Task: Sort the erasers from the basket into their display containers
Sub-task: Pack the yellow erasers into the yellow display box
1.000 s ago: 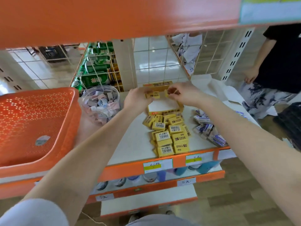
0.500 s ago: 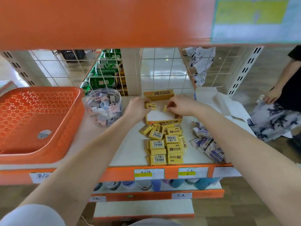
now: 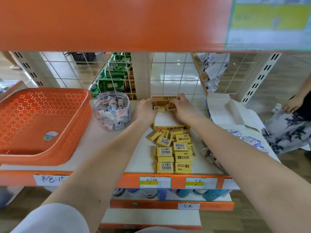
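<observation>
A yellow 2B display box (image 3: 171,127) stands open on the white shelf, its lid raised at the back. My left hand (image 3: 145,111) pinches a yellow eraser (image 3: 159,108) at the box's far left. My right hand (image 3: 180,107) pinches another yellow eraser (image 3: 170,107) beside it, over the back of the box. A pile of yellow 2B erasers (image 3: 174,151) lies on the shelf in front of the box. The orange basket (image 3: 38,125) sits at the left with one small item in it.
A clear round jar (image 3: 111,111) of pastel erasers stands between basket and box. Blue-white packets (image 3: 215,158) lie at the shelf's right edge, by a white open carton (image 3: 225,111). An orange shelf hangs low overhead. A person's hand (image 3: 292,103) is at far right.
Both hands have stayed at the back of the box, each with an eraser; the view has tilted slightly and the hands have closed in a little toward the lid.
</observation>
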